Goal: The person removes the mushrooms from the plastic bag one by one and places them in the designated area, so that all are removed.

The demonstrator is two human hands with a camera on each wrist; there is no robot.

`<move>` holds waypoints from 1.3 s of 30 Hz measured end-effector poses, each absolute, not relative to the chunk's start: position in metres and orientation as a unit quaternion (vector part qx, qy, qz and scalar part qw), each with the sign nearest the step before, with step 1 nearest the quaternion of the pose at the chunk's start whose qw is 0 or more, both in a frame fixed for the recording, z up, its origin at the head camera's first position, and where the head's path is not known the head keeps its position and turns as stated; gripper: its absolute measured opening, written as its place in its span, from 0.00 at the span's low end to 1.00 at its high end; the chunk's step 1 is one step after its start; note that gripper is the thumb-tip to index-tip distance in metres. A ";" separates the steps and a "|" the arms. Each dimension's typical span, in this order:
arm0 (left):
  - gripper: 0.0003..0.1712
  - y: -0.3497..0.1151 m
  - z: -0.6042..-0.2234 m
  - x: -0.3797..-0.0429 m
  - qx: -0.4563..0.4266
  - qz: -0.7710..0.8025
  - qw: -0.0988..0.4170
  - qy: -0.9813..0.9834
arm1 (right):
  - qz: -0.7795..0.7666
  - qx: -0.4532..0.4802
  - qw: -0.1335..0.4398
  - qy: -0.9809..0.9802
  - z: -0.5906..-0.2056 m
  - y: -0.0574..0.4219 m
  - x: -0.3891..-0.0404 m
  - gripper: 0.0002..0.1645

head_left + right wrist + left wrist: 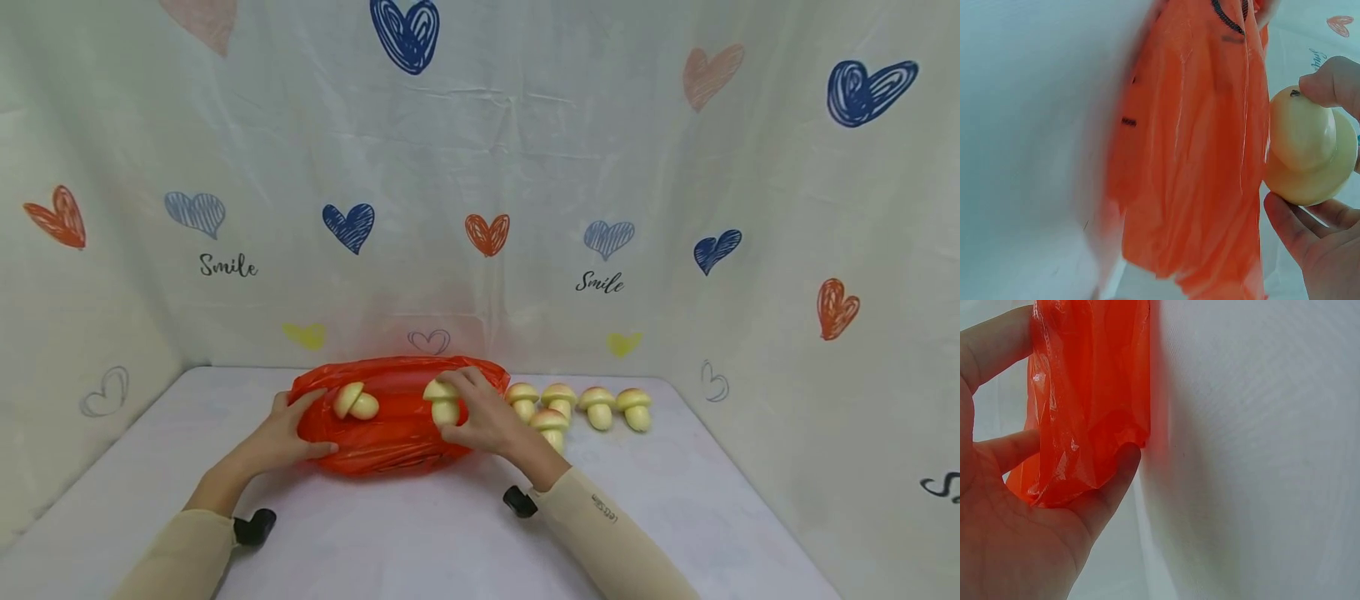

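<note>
A red plastic bag [397, 457] lies on the table with its wide mouth spread. My left hand [272, 437] holds the bag's left end, thumb at the near side and fingers round the far side; in the left wrist view the thumb [1110, 487] presses the crinkled plastic. One toy mushroom [357, 402] with a pale cap and stem rests on its side in the bag's left part. Over the right part, my right hand [486, 417] grips a second mushroom [442, 407], stem down. The right wrist view shows this mushroom [1304, 140] beside the bag's edge, between thumb and fingers.
To the right of the bag stand several more mushrooms [598, 408] with reddish caps, one [551, 423] partly behind the right forearm. The white table [360, 542] meets a pale curtain [420, 292] printed with hearts at its back edge.
</note>
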State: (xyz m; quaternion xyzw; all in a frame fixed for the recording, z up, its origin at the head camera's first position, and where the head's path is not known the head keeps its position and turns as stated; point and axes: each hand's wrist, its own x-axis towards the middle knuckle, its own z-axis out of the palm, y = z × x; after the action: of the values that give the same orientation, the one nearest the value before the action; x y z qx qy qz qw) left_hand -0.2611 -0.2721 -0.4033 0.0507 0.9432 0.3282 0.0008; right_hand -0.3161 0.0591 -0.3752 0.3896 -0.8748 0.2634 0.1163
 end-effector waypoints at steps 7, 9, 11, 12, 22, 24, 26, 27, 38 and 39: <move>0.57 -0.271 -0.405 -0.262 0.045 0.327 0.003 0.944 | 0.263 0.386 0.140 -0.873 -0.377 0.081 -0.311 0.39; 0.57 -0.272 -0.406 -0.262 0.045 0.326 0.004 0.944 | 0.264 0.386 0.147 -0.872 -0.377 0.087 -0.309 0.38; 0.58 -0.272 -0.406 -0.263 0.044 0.326 0.005 0.944 | 0.263 0.386 0.154 -0.871 -0.377 0.093 -0.308 0.38; 0.58 -0.272 -0.406 -0.263 0.043 0.326 0.005 0.944 | 0.264 0.385 0.155 -0.871 -0.378 0.095 -0.307 0.39; 0.58 -0.272 -0.404 -0.261 0.047 0.330 0.003 0.943 | 0.264 0.381 0.170 -0.870 -0.380 0.124 -0.303 0.40; 0.57 -0.272 -0.404 -0.262 0.050 0.330 0.002 0.943 | 0.265 0.379 0.176 -0.869 -0.381 0.130 -0.302 0.40; 0.57 -0.272 -0.404 -0.262 0.051 0.331 0.002 0.942 | 0.266 0.377 0.181 -0.869 -0.382 0.137 -0.301 0.40; 0.57 -0.271 -0.404 -0.262 0.050 0.333 0.003 0.942 | 0.265 0.376 0.185 -0.868 -0.382 0.139 -0.300 0.39; 0.57 -0.271 -0.403 -0.262 0.051 0.332 0.001 0.942 | 0.249 0.381 0.213 -0.865 -0.386 0.165 -0.296 0.39; 0.57 -0.271 -0.403 -0.262 0.051 0.332 0.001 0.942 | 0.251 0.380 0.212 -0.865 -0.386 0.167 -0.295 0.39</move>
State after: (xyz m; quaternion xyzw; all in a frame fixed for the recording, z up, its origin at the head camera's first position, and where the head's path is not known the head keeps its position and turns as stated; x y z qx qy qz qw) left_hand -0.2620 -0.2712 -0.4031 0.0510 0.9420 0.3318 0.0010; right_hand -0.2954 0.1672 -0.3855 0.3801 -0.8646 0.2509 0.2121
